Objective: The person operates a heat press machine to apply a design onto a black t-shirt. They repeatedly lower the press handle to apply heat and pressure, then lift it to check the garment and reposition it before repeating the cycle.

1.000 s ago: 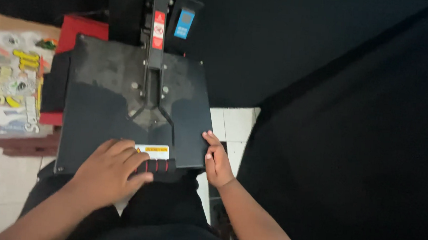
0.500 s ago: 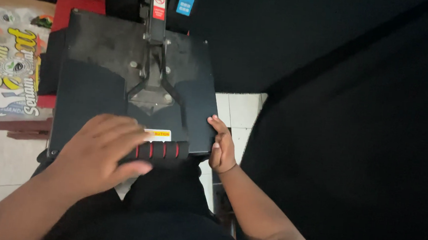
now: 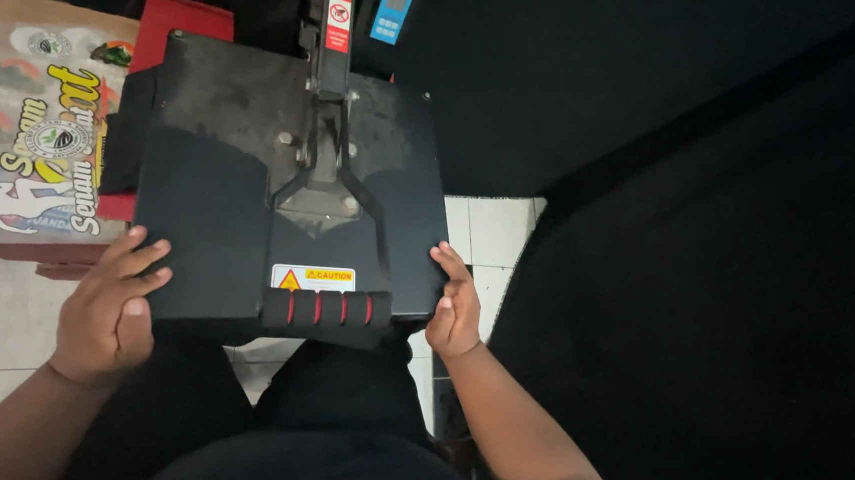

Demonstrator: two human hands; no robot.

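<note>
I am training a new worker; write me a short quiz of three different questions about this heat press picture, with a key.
1. True or false: the left hand grips the foam handle.
2. Which edge of the press's top plate does the right hand touch? A) far edge B) right edge near the front corner C) left edge
3. Fill in: left of the heat press lies a printed ____.

Key: 1 false, it rests at the plate's front left corner; 2 B; 3 cardboard box.
</note>
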